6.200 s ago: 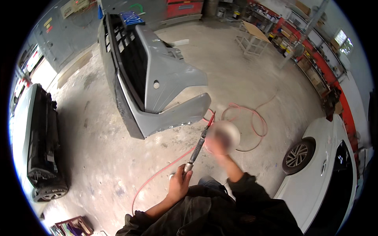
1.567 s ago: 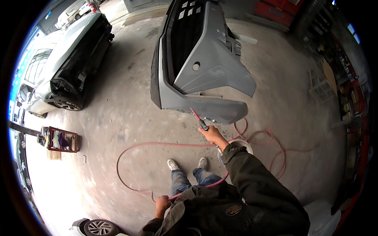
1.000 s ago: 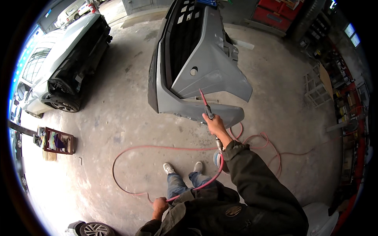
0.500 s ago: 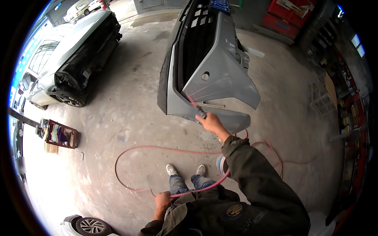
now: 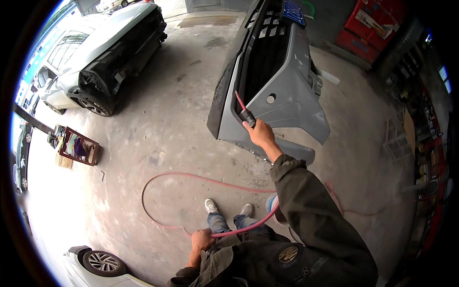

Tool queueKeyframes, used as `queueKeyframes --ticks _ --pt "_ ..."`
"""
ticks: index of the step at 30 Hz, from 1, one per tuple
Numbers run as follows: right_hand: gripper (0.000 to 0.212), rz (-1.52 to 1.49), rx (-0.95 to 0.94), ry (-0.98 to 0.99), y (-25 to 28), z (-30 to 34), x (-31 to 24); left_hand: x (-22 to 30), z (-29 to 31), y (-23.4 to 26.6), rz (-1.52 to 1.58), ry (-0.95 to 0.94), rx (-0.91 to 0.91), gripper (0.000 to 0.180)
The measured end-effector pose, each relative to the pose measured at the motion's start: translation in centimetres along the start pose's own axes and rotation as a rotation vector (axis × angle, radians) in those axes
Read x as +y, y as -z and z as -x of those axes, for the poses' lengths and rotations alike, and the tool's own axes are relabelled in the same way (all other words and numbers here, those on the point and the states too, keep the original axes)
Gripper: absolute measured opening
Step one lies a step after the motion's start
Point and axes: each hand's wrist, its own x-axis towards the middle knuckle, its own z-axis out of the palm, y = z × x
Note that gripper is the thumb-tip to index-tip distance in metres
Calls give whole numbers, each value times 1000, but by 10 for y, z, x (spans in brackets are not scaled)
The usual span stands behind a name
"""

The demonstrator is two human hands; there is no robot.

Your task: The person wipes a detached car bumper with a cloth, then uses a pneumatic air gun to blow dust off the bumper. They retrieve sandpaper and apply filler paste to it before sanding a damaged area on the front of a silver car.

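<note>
A grey car bumper [image 5: 287, 91] with a black grille stands upright on the concrete floor ahead of me. My right hand [image 5: 258, 134] is stretched out and shut on an air blow gun [image 5: 245, 113] whose red nozzle points at the bumper's grille edge. My left hand [image 5: 201, 239] is low by my waist, shut on the red air hose [image 5: 191, 178], which loops over the floor in front of my feet.
A white and black car [image 5: 103, 52] is parked at the far left. A small open box of items [image 5: 79, 146] sits on the floor at left. Another car's wheel [image 5: 101, 261] shows at the bottom left. Red cabinets [image 5: 370, 24] and shelves line the right side.
My right hand has reached further forward and up, bringing the blow gun's nozzle to the bumper's grille. The view has shifted so the bumper looms closer.
</note>
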Motion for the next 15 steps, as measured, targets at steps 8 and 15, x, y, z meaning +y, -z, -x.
queueKeyframes --ticks 8,15 --pt "56 12 67 33 21 -25 -20 7 -4 8 66 19 11 39" --pt "56 13 18 -46 43 -56 -39 31 3 38 86 -47 61 42"
